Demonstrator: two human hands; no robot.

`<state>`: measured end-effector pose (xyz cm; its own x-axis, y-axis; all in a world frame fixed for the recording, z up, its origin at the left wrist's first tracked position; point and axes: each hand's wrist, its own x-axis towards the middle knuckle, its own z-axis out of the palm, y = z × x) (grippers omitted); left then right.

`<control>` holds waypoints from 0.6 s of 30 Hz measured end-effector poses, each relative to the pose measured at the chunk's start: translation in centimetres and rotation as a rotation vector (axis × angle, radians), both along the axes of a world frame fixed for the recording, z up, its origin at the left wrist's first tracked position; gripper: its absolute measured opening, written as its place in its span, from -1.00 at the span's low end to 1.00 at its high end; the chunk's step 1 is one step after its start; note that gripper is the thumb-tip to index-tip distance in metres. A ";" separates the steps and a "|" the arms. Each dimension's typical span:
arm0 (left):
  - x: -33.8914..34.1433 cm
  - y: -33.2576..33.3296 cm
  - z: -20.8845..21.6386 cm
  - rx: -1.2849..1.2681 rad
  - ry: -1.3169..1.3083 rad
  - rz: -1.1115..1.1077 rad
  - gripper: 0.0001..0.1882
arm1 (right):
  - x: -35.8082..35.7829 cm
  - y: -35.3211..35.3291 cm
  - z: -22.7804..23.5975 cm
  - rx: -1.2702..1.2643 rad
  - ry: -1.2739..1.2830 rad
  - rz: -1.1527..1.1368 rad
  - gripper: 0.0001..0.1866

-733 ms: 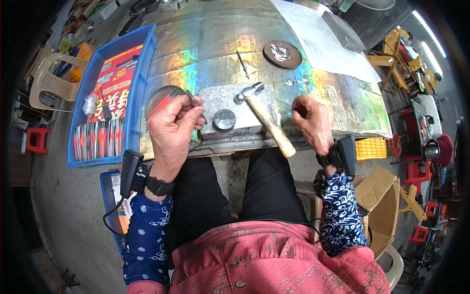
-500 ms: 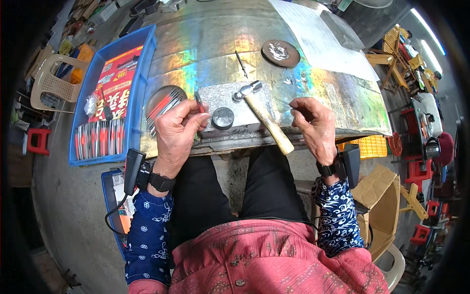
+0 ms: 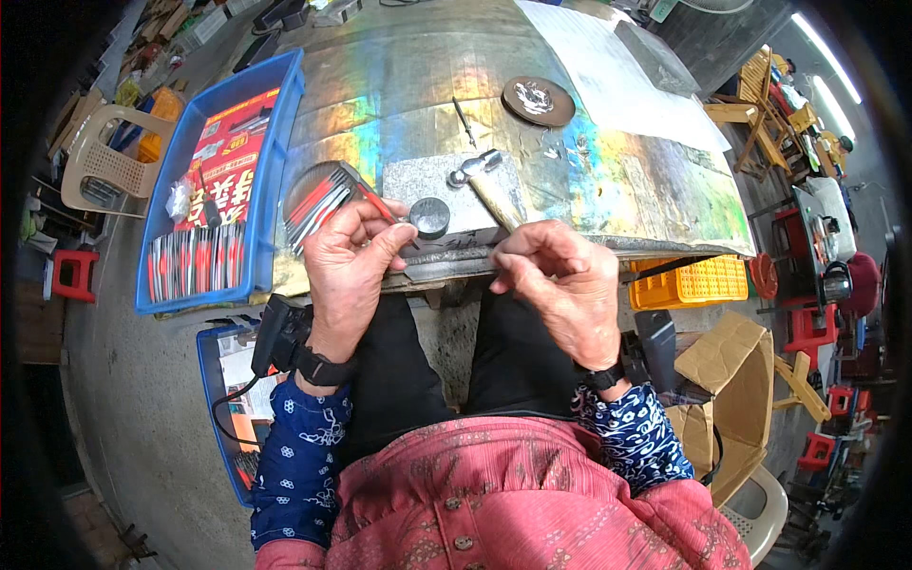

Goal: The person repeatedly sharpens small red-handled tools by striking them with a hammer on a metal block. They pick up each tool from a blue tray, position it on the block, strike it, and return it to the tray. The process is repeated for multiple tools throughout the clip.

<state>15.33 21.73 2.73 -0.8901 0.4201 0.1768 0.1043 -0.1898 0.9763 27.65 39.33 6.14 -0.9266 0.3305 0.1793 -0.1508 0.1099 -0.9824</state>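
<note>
Between thumb and fingers of my left hand is a slim red-and-dark tool, tilted, its far end over a round dish of similar red and silver pieces. My right hand is pinched closed at the table's front edge; anything in its fingertips is too small to make out. Behind it, a ball-peen hammer with a wooden handle lies on a grey stone block; my fingers cover the handle's end. A small round black tin sits on the block's front part, near my left fingertips.
On the left stands a blue tray with a red package and a row of slim pieces. Farther back are a dark pointed tool, a brown dish with silvery bits, and white sheets. A yellow crate sits low right.
My right hand has moved left and nearer to me, in front of the hammer handle. The tool in my left hand has turned and now shows more of its red length.
</note>
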 end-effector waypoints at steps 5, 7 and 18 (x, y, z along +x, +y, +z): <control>1.5 0.1 0.9 0.159 -0.187 -0.089 -0.84 | -0.2 -1.6 0.0 -0.064 -0.041 0.040 -0.91; 1.9 0.0 1.1 0.230 -0.247 -0.132 -0.85 | -0.4 -2.1 -0.1 -0.107 -0.007 0.050 -0.91; 3.1 -0.4 0.5 0.434 -0.515 -0.189 -0.83 | -0.8 -3.7 -1.1 -0.119 0.040 0.017 -0.93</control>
